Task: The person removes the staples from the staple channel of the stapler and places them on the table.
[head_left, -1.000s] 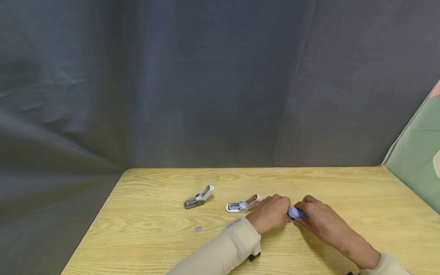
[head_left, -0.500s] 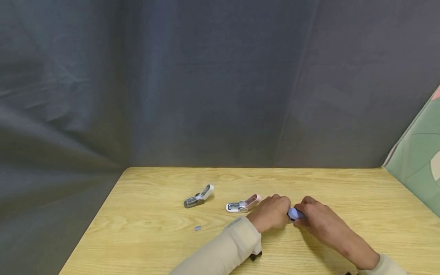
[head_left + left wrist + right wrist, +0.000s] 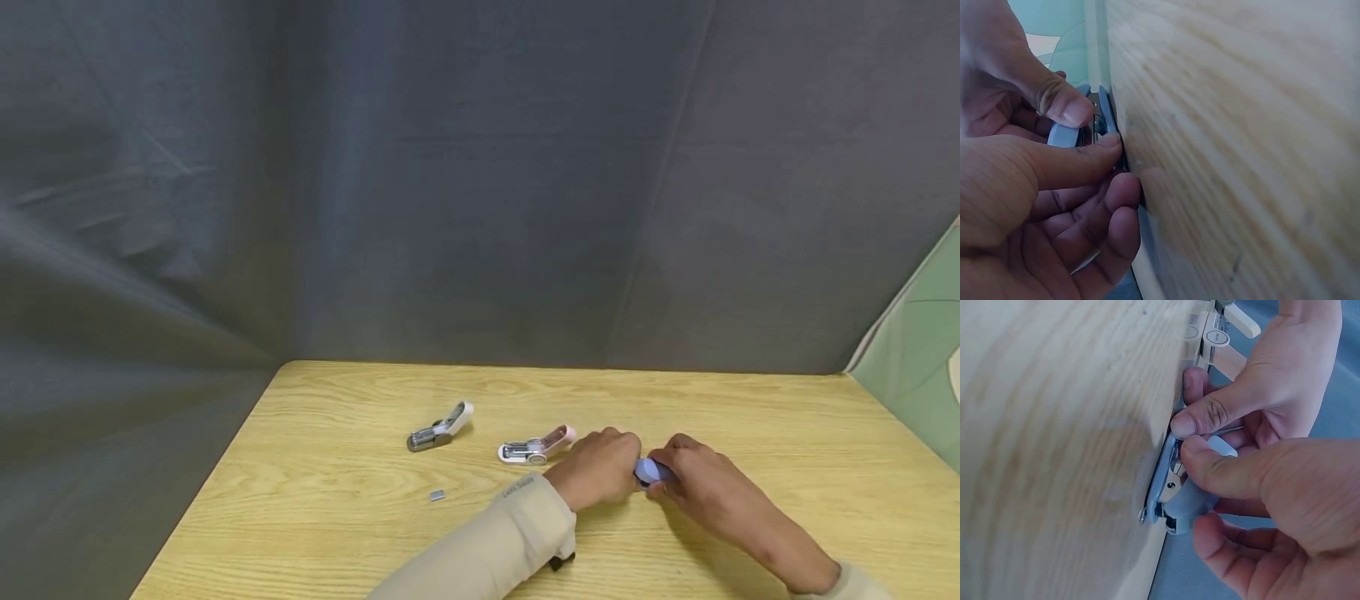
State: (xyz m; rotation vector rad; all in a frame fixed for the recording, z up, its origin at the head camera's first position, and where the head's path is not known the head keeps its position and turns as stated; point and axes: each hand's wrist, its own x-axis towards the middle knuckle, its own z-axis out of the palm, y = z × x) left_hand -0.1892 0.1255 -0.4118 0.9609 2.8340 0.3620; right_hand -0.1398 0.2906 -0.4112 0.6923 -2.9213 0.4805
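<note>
Both hands are at a blue stapler (image 3: pixel 651 472), low over the table. In the right wrist view the stapler (image 3: pixel 1188 497) shows its blue top arm, its base beside the tabletop and metal parts between them. My left hand (image 3: pixel 602 467) pinches the base near one end; its thumb (image 3: pixel 1100 156) shows on the base in the left wrist view. My right hand (image 3: pixel 708 487) grips the top arm, its thumb (image 3: pixel 1213 465) pressed along it. Fingers hide much of the stapler from above.
A white-and-grey stapler (image 3: pixel 441 427) lies opened up left of the hands. Nearer, a pink-and-white stapler (image 3: pixel 525 451) also lies opened, right beside my left hand. A small grey block (image 3: pixel 437 495) rests in front of them on the wooden table (image 3: pixel 337 517). Dark cloth (image 3: pixel 480 183) hangs behind.
The head view has shifted slightly. Both hands keep nearly the same hold on the blue stapler, and the other things on the table stay put.
</note>
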